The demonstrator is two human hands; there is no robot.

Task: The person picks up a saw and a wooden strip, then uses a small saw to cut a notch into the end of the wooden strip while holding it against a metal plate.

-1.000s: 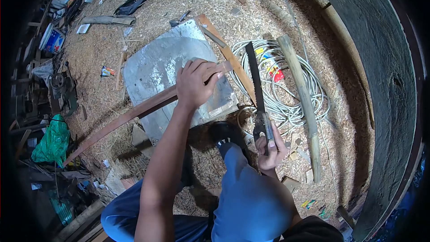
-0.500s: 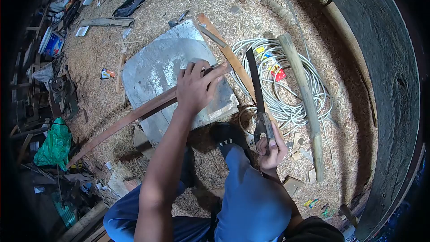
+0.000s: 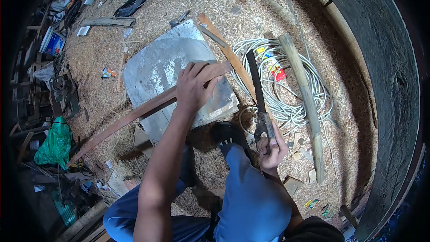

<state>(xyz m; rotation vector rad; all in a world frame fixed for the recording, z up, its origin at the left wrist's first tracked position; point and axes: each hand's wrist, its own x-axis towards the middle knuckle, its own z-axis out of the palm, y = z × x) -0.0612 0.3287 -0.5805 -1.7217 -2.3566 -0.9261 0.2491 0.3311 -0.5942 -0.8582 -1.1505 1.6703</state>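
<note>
Green bag (image 3: 54, 145) sat at lower left. Wooden strip (image 3: 150, 104) slanted from lower left to centre, over a grey board (image 3: 152, 62). Left hand (image 3: 195, 85), centre: fingers wrapped round the strip near its upper end. Saw (image 3: 260, 98), right of centre, pointed up, apart from the strip; right hand (image 3: 272, 150) gripped its handle. Coiled cable (image 3: 283, 103) lay farther right.

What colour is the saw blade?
The blade is dark, nearly black; the head view shows it best.

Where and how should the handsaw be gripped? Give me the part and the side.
Take the handle, from the end nearest the knee, where the right hand holds it. The long blade points away, so this approach should keep the hand clear.
</note>
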